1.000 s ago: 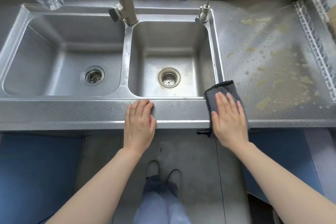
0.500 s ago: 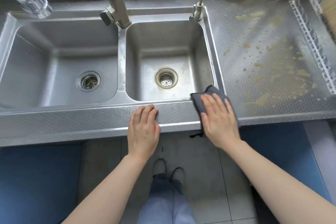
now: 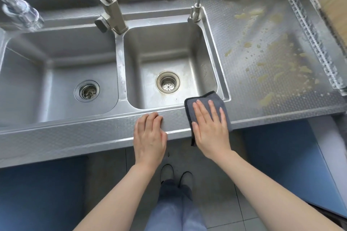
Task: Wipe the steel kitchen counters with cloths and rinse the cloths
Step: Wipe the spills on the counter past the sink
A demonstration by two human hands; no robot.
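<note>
The grey cloth (image 3: 206, 107) is laid flat on the front rim of the steel counter (image 3: 93, 137), at the near right corner of the right basin (image 3: 169, 58), with its near edge hanging over the front lip. It is pressed down by the right hand (image 3: 210, 129), fingers straight and spread across the fabric, nothing clutched. The left hand (image 3: 149, 135) is rested on the rim just beside it, fingers straight and together, nothing held; the body appears to be braced there.

Yellowish residue (image 3: 272, 73) is seen scattered over the textured drainboard to the right, well apart from the cloth, so most of the wiping is judged to lie ahead. For a good pass, even pressure should be kept through the whole palm so the cloth is dragged flat and not bunched. The muck is best drawn toward the basin, not pushed off the front edge. The dangling edge should be gathered under the fingers first. 2 drains and 2 taps (image 3: 110, 17) are within reach for rinsing afterwards.
</note>
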